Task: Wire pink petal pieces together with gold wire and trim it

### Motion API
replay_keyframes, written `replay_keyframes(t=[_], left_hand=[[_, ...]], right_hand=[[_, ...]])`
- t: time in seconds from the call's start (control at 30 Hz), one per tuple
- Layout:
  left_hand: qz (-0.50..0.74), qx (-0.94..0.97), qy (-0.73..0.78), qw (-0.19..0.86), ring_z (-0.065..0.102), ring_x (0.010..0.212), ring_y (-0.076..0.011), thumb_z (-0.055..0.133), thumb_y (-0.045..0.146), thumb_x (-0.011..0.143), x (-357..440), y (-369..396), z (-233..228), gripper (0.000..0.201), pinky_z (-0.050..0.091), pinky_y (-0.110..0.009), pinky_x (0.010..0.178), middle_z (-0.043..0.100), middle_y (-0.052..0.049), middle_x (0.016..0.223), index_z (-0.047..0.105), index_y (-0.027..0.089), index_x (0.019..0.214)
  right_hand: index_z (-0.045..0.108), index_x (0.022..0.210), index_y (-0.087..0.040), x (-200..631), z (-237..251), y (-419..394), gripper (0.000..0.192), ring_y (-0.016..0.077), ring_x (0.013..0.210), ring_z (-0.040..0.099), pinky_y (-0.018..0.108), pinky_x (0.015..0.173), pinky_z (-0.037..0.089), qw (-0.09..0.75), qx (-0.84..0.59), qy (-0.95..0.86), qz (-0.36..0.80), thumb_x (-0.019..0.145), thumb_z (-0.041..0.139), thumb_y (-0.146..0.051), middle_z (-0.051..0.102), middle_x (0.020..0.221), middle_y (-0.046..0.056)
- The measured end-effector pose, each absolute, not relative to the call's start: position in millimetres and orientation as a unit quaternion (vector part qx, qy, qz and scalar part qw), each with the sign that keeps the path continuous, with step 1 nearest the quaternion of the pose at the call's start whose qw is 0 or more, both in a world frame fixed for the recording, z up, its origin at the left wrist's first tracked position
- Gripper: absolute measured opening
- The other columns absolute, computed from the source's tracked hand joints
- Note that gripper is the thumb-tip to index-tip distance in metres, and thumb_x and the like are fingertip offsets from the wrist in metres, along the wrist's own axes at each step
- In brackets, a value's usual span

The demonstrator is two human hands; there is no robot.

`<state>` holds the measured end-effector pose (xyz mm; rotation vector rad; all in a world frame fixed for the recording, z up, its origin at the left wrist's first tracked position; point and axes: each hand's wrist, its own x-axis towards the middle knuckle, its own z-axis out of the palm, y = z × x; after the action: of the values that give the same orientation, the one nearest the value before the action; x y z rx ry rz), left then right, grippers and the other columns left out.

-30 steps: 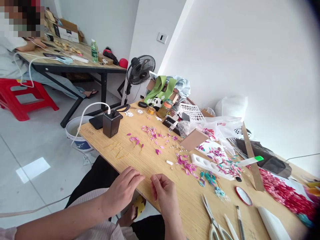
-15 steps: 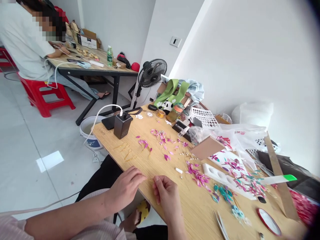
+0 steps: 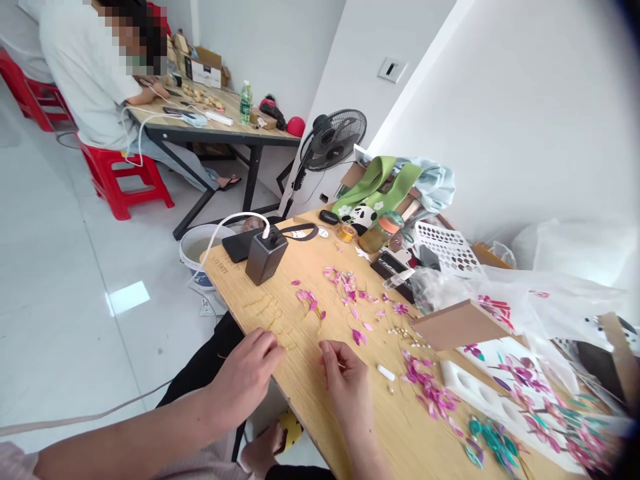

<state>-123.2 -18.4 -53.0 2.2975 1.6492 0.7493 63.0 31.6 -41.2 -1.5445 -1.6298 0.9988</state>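
My left hand (image 3: 250, 373) is at the near edge of the wooden table, its fingers curled together beside several thin twisted gold wires (image 3: 270, 311). A short bit of yellow wire shows below the wrist side of that hand, but its fingertips hide whatever they grip. My right hand (image 3: 347, 380) is closed in a pinch just above the tabletop, a little to the right. Something thin and yellowish shows between its fingers, too small to name. Beyond both hands lie pink petals on gold wire stems (image 3: 311, 300). Loose pink petals (image 3: 359, 337) are scattered farther right.
A black power block (image 3: 267, 257) with a white cable stands at the left corner. To the right are a white stick (image 3: 385, 373), a pink petal pile (image 3: 430, 387), a white tray (image 3: 480, 393) and teal pieces (image 3: 493, 443). Another person (image 3: 85, 80) sits at a far table.
The view has turned left, so the scene sits farther right in it. My hands have drawn apart, and the left one is now closer to the gold wires.
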Motion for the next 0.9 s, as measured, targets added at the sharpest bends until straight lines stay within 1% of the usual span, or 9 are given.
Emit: replay_keyframes(t=[0.1, 0.2, 0.33, 0.47, 0.57, 0.63, 0.7, 0.8, 0.9], left_hand=[[0.236, 0.778, 0.57, 0.121, 0.05, 0.088, -0.0207, 0.04, -0.01, 0.076, -122, -16, -51, 0.036, 0.05, -0.037, 0.083, 0.054, -0.005, 0.09, 0.061, 0.014, 0.093], [0.21, 0.776, 0.581, 0.128, 0.051, 0.09, -0.0207, 0.04, -0.011, 0.075, -122, -14, -49, 0.039, 0.049, -0.037, 0.084, 0.054, -0.005, 0.092, 0.06, 0.015, 0.095], [0.169, 0.782, 0.588, 0.12, 0.05, 0.091, -0.021, 0.04, -0.01, 0.074, -122, -14, -46, 0.042, 0.048, -0.038, 0.086, 0.054, -0.004, 0.095, 0.058, 0.016, 0.102], [0.151, 0.791, 0.586, 0.092, 0.05, 0.093, -0.021, 0.042, -0.006, 0.078, -122, -15, -49, 0.037, 0.046, -0.038, 0.089, 0.055, -0.004, 0.096, 0.057, 0.016, 0.104], [0.15, 0.791, 0.587, 0.091, 0.05, 0.094, -0.0204, 0.044, -0.001, 0.083, -122, -16, -53, 0.03, 0.044, -0.036, 0.09, 0.055, -0.004, 0.098, 0.057, 0.017, 0.103], [0.148, 0.792, 0.585, 0.093, 0.05, 0.097, -0.0203, 0.045, 0.002, 0.086, -122, -16, -54, 0.027, 0.043, -0.036, 0.092, 0.056, -0.004, 0.101, 0.057, 0.018, 0.103], [0.144, 0.798, 0.577, 0.096, 0.05, 0.099, -0.0203, 0.046, 0.004, 0.087, -123, -16, -54, 0.025, 0.041, -0.036, 0.094, 0.056, -0.005, 0.103, 0.057, 0.017, 0.105], [0.136, 0.816, 0.553, 0.1, 0.05, 0.1, -0.0208, 0.047, 0.005, 0.088, -122, -16, -54, 0.025, 0.04, -0.036, 0.095, 0.057, -0.005, 0.104, 0.055, 0.017, 0.108], [0.144, 0.833, 0.525, 0.097, 0.051, 0.1, -0.0216, 0.048, 0.005, 0.088, -121, -16, -56, 0.025, 0.04, -0.037, 0.095, 0.057, -0.005, 0.103, 0.055, 0.016, 0.109]], right_hand=[[0.062, 0.078, -0.017, 62, -45, 36, 0.034, 0.0133, 0.056, 0.051, 0.023, 0.052, 0.037, 0.321, -0.559, -0.679, 0.351, 0.091, 0.048, -0.045, 0.058, 0.063, 0.0], [0.063, 0.082, -0.018, 62, -45, 40, 0.029, 0.0142, 0.063, 0.056, 0.023, 0.058, 0.04, 0.305, -0.521, -0.726, 0.329, 0.094, 0.045, -0.039, 0.062, 0.07, 0.001], [0.061, 0.082, -0.019, 59, -45, 48, 0.027, 0.0134, 0.064, 0.057, 0.024, 0.06, 0.041, 0.299, -0.49, -0.766, 0.289, 0.096, 0.044, -0.034, 0.061, 0.071, 0.0], [0.06, 0.083, -0.02, 55, -48, 56, 0.023, 0.0128, 0.064, 0.057, 0.023, 0.06, 0.042, 0.308, -0.463, -0.787, 0.266, 0.096, 0.044, -0.029, 0.06, 0.072, 0.0], [0.06, 0.093, -0.02, 54, -51, 61, 0.015, 0.0135, 0.07, 0.058, 0.024, 0.064, 0.044, 0.311, -0.436, -0.802, 0.266, 0.095, 0.046, -0.024, 0.061, 0.08, 0.001], [0.058, 0.099, -0.02, 55, -49, 64, 0.013, 0.0145, 0.075, 0.058, 0.026, 0.068, 0.046, 0.313, -0.412, -0.815, 0.259, 0.095, 0.046, -0.019, 0.061, 0.085, 0.003], [0.058, 0.097, -0.02, 57, -44, 66, 0.014, 0.0156, 0.079, 0.056, 0.028, 0.07, 0.046, 0.304, -0.386, -0.836, 0.245, 0.095, 0.045, -0.015, 0.059, 0.087, 0.003], [0.056, 0.086, -0.02, 61, -32, 66, 0.018, 0.0171, 0.078, 0.051, 0.03, 0.069, 0.043, 0.259, -0.357, -0.871, 0.217, 0.094, 0.043, -0.011, 0.056, 0.082, 0.003], [0.056, 0.085, -0.019, 64, -22, 64, 0.02, 0.0185, 0.079, 0.048, 0.031, 0.067, 0.042, 0.204, -0.338, -0.899, 0.188, 0.094, 0.042, -0.009, 0.055, 0.081, 0.004]])
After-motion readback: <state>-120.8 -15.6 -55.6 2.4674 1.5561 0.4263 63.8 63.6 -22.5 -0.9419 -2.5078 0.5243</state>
